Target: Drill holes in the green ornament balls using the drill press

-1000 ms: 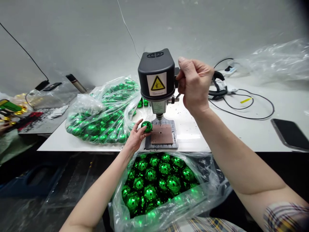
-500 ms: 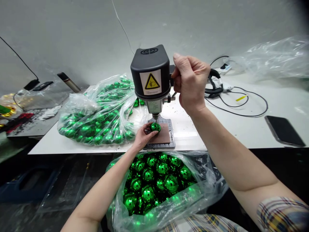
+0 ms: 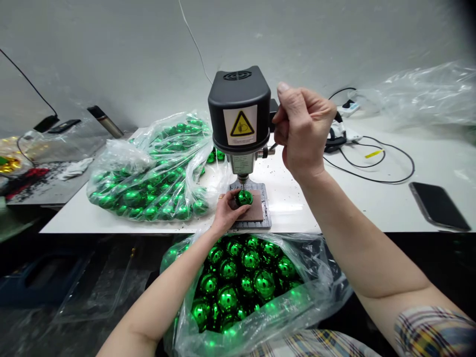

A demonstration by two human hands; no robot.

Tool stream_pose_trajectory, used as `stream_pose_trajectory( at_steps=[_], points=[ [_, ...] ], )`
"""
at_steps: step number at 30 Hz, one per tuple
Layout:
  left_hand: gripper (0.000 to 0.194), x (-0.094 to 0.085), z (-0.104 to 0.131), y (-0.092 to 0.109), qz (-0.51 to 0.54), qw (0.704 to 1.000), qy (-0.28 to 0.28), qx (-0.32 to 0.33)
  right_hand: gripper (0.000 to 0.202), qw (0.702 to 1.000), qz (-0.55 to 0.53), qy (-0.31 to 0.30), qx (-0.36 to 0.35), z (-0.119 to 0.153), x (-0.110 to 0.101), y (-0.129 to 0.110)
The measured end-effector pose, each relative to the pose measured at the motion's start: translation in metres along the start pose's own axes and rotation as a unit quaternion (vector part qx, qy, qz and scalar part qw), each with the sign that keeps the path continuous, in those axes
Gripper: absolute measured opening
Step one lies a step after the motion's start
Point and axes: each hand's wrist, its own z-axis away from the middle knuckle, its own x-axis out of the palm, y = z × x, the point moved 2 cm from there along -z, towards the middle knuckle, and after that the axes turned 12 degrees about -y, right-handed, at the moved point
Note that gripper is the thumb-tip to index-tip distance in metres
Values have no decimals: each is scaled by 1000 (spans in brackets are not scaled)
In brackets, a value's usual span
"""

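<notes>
**One green ball at the drill, two hands on the job**

We read a yellow warning triangle with a hand pictogram on the sticker [image 3: 240, 125] of the drill press [image 3: 240, 99]; its small print is too fine for us, same for the lower label [image 3: 242, 163].

Left hand [image 3: 226, 213]: fingers and thumb clamped on a shiny green ball [image 3: 244, 198], over the flat brown block [image 3: 256, 212], right below the chuck. We can't tell if the bit touches it. Right hand [image 3: 307, 126]: fingers curled together beside the motor housing; whatever they close on is hidden.

The slotted metal base [image 3: 268, 221] sits near the front edge of the smooth white table [image 3: 297, 218]. To its right, we see tabletop running to the phone [image 3: 439, 206], near the same edge. Crinkled clear bag [image 3: 148, 183] of balls at left; below the edge, an open plastic bag [image 3: 320, 297] holds more glossy round ones.
</notes>
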Motion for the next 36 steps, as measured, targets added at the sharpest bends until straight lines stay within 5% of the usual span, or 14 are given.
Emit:
stream_pose_trajectory(
  at_steps=[10,28,31,36],
  points=[
    [61,3,-2,-9,36,999,-18,17,46,989,126,-5,-80,36,-3,-9],
    [58,-1,-2,-11,15,999,-26,36,44,926,145,-181,-300,79,-22,12],
    [59,0,-2,-11,10,999,-25,32,44,938,138,-170,-270,74,-19,7],
    [57,0,-4,-2,34,999,-22,6,46,989,114,-13,-91,30,-5,-6]
  ],
)
